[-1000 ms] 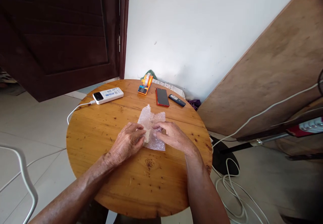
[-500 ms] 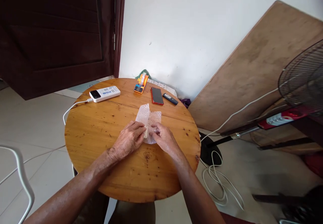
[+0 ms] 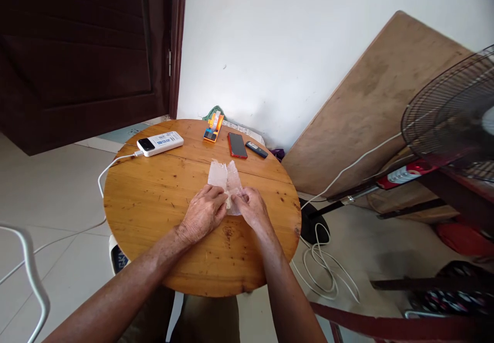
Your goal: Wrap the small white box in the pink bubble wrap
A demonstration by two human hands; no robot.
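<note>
Both hands work closer together than a second ago, and the right flap of the bubble wrap (image 3: 218,174), which lay spread flatter then, now stands folded up toward the left one, mid-frame. Bent fingers of the left hand (image 3: 206,210) rest on the wrap's left side; whether they pinch or merely press cannot be told. On the other side, the right hand (image 3: 253,208) has thumb and fingers nearly together, clamped on the right flap. Beneath lies a round wooden table (image 3: 154,199). Farther back on it sit a white power bank (image 3: 162,143) with a cable, left of centre, a red-edged phone (image 3: 237,146), a dark handset (image 3: 257,150) and an orange tape dispenser (image 3: 213,127). A fan (image 3: 443,106) fills the right edge; a brown board (image 3: 347,101) leans against the white wall (image 3: 270,39), and a dark door (image 3: 77,49) occupies the upper left.
</note>
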